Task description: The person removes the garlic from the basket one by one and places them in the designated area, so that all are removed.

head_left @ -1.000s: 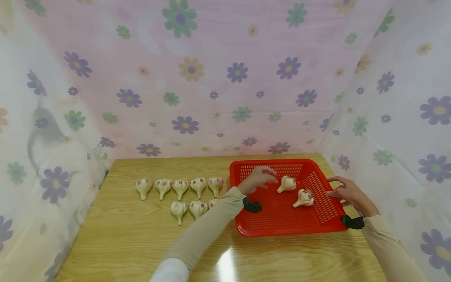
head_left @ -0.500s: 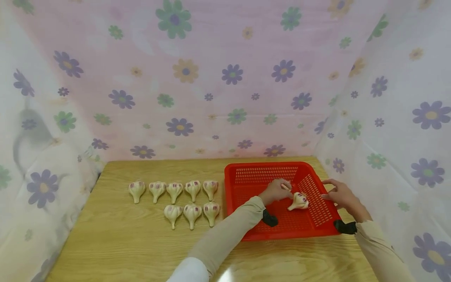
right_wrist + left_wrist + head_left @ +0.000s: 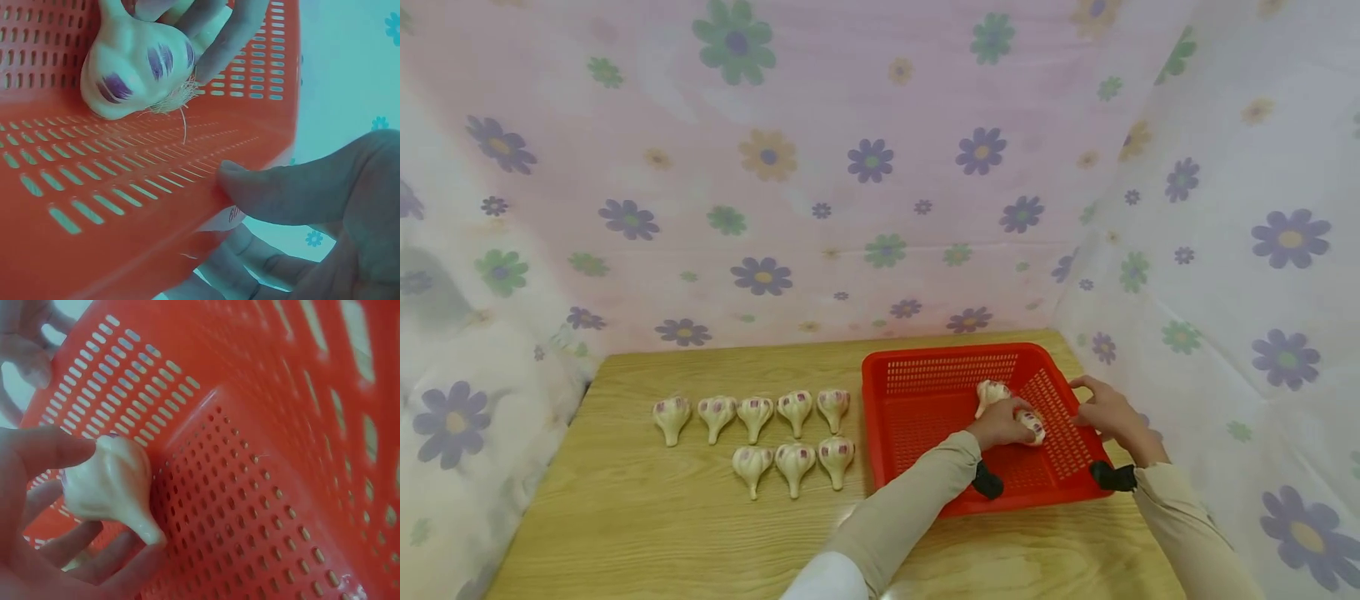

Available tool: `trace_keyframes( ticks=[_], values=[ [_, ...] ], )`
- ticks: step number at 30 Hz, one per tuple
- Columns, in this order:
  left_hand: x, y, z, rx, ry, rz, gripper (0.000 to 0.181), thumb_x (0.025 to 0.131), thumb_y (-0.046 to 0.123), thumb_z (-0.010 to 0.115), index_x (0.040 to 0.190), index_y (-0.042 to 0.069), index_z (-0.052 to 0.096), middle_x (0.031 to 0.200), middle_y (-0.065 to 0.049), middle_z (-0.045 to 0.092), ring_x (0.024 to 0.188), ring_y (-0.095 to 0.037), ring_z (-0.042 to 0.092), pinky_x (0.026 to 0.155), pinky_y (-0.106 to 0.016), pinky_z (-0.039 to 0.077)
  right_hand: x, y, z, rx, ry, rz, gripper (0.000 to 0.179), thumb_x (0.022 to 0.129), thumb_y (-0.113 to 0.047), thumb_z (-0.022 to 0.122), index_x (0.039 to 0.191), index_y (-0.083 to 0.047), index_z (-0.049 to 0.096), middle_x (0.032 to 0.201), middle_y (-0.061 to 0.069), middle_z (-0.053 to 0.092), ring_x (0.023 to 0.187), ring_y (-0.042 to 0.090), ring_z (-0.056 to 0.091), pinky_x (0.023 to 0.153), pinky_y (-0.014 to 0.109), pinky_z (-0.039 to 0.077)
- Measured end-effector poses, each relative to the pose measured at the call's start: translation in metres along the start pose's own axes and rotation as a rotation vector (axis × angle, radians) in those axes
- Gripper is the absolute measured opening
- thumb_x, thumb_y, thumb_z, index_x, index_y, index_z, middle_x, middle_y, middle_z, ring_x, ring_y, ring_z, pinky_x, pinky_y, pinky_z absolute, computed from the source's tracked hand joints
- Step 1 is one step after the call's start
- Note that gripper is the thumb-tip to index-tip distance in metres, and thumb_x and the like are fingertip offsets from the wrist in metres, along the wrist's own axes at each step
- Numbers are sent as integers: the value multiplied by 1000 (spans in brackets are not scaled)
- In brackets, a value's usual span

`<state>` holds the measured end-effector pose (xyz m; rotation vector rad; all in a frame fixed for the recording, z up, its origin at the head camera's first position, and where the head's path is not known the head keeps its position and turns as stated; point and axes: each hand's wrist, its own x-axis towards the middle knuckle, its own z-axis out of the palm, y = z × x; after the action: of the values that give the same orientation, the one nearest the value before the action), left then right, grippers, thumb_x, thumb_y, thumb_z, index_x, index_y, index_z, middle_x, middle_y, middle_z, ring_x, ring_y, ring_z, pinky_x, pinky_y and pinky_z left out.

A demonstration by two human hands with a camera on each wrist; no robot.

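Observation:
In the head view my left hand (image 3: 1003, 423) is inside the red basket (image 3: 917, 425), its thumb and fingers around a garlic bulb (image 3: 1032, 427). The left wrist view shows the thumb on the side of this bulb (image 3: 112, 478) and fingers curled beneath it. A second garlic bulb (image 3: 990, 393) lies in the basket just behind that hand, partly covered by it. At the basket's right side my right hand (image 3: 1112, 412) pinches the rim. In the right wrist view the thumb (image 3: 250, 187) lies on the inner wall and the fingers are outside.
Garlic bulbs stand in two rows left of the basket: several in the back row (image 3: 755, 417), three in the front row (image 3: 795, 467). All are on a wooden table (image 3: 647, 525). Flowered cloth (image 3: 820, 250) encloses the back and sides.
My left hand has moved right and forward across the basket, from reaching with nothing held to holding a bulb. The right hand stays at the rim. The head view has shifted slightly right.

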<state>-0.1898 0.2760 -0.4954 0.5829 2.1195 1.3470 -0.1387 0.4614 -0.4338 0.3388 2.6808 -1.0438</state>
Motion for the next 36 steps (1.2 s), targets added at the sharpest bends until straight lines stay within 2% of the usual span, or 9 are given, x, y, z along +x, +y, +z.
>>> trace_keyframes(
  ticks=[3, 6, 10, 14, 18, 22, 26, 30, 36],
  values=[
    [-1, 3, 0, 62, -50, 7, 29, 84, 9, 70, 112, 11, 63, 96, -2, 60, 75, -12, 52, 66, -24, 45, 0, -2, 2, -31, 12, -11, 60, 80, 0, 58, 134, 6, 32, 87, 18, 59, 68, 24, 58, 53, 39, 54],
    [-4, 3, -2, 109, -131, 14, 19, 83, 10, 71, 100, 10, 63, 90, 1, 59, 76, -11, 54, 67, -23, 45, 0, -2, 3, -38, 18, -11, 59, 80, 1, 58, 133, 6, 33, 86, 18, 60, 67, 23, 59, 52, 38, 54],
    [-7, -2, -6, 121, -212, 16, 18, 80, 10, 75, 92, 10, 61, 87, 5, 57, 77, -10, 53, 68, -23, 45, -1, -2, 3, -13, 13, -8, 61, 80, 1, 59, 134, 7, 33, 85, 17, 61, 66, 24, 59, 52, 39, 54],
    [-8, -5, -9, 108, -241, 9, 19, 79, 12, 75, 92, 9, 61, 87, 5, 56, 75, -11, 52, 66, -25, 44, 0, -1, 2, 14, 13, -2, 62, 80, 1, 59, 135, 6, 32, 83, 17, 61, 67, 25, 60, 52, 41, 54],
    [-8, -5, -9, 126, -296, -9, 19, 82, 15, 73, 97, 12, 62, 91, 5, 55, 80, -10, 52, 72, -24, 44, 1, -1, 2, 9, 20, 0, 61, 79, 0, 59, 134, 6, 34, 82, 14, 60, 66, 23, 60, 53, 41, 55],
    [-10, -4, -7, 189, -391, -24, 20, 83, 15, 71, 102, 14, 65, 99, 7, 57, 89, -7, 52, 80, -23, 42, 0, -1, 4, -1, 21, 5, 60, 79, 0, 59, 134, 6, 35, 82, 14, 60, 65, 22, 59, 52, 39, 54],
    [-12, -1, -7, 322, -460, -33, 27, 81, 20, 74, 105, 18, 65, 102, 11, 54, 92, -5, 50, 83, -24, 41, -1, -3, 5, -1, 21, 14, 60, 79, 0, 59, 134, 6, 35, 82, 14, 59, 64, 23, 58, 52, 39, 54],
    [-12, 1, -9, 410, -486, -21, 27, 80, 24, 74, 105, 19, 63, 100, 11, 52, 90, -5, 50, 80, -24, 41, -2, -4, 4, -5, 22, 18, 61, 79, 1, 58, 135, 6, 34, 80, 13, 59, 63, 23, 58, 51, 39, 54],
    [-14, 5, -20, 345, -455, 50, 34, 78, 23, 75, 109, 16, 62, 100, 11, 54, 90, -4, 50, 81, -22, 41, -2, -4, 2, -29, 34, 8, 60, 78, 1, 58, 134, 7, 36, 80, 14, 61, 63, 22, 58, 52, 40, 54]
  ],
)
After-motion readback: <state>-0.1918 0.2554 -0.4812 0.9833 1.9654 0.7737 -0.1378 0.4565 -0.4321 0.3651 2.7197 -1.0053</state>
